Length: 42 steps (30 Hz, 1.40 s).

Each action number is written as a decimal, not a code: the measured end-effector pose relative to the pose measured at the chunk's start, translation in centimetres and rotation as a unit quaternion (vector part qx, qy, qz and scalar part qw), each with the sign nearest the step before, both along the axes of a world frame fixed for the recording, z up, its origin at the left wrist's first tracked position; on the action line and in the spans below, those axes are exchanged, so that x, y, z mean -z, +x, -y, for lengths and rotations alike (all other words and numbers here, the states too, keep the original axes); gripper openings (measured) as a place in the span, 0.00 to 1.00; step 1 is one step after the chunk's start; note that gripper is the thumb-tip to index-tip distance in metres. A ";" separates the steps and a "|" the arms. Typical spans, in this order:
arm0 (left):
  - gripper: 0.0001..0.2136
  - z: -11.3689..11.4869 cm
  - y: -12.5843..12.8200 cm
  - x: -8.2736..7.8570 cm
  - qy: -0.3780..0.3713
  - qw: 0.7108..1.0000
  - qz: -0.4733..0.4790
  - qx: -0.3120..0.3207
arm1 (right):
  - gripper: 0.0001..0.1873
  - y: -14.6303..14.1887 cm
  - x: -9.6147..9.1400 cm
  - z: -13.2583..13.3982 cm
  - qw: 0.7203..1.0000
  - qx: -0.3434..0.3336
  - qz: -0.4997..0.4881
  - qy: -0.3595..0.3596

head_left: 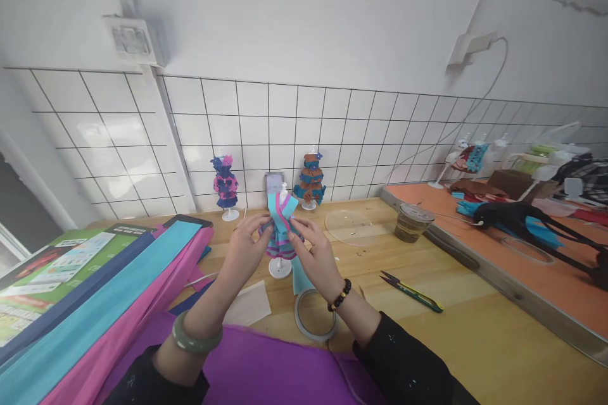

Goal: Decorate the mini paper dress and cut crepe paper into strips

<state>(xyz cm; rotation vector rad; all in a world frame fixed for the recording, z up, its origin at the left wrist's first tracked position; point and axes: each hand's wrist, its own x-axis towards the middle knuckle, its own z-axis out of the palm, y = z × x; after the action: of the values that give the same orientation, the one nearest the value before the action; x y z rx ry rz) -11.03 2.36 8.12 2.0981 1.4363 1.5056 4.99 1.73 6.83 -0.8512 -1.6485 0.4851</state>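
Note:
A miniature dress (283, 207) in turquoise with pink stripes, its front bands crossing, is on a small white mannequin (280, 268) standing upright on the table. My left hand (246, 245) pinches the dress at its left side, near the waist. From the other side, my right hand (319, 256) has thumb and fingers closed on it at about the same height. The fingers hide part of the waist. Below the right hand lies a roll of tape (298, 319), with a turquoise strip (299, 277) beside it.
Two dressed mannequins (225, 183) (311, 180) and a phone (274, 182) stand by the tiled wall. Yellow-green thread snips (413, 294) and a brown cup (411, 224) are at right. Folded coloured sheets (118, 294) lie left; purple material (256, 364) lies in front.

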 end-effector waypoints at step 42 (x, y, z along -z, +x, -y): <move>0.10 2.4 2.4 -0.7 0.035 0.999 -0.027 -0.017 | 0.09 1.2 0.3 -0.6 0.999 0.031 -0.017 -0.015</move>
<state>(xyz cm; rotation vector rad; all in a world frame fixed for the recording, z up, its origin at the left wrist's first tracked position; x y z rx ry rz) -8.59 0.00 8.79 2.1803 1.4662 1.5441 6.17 2.31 6.58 -0.9087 -1.5822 0.4806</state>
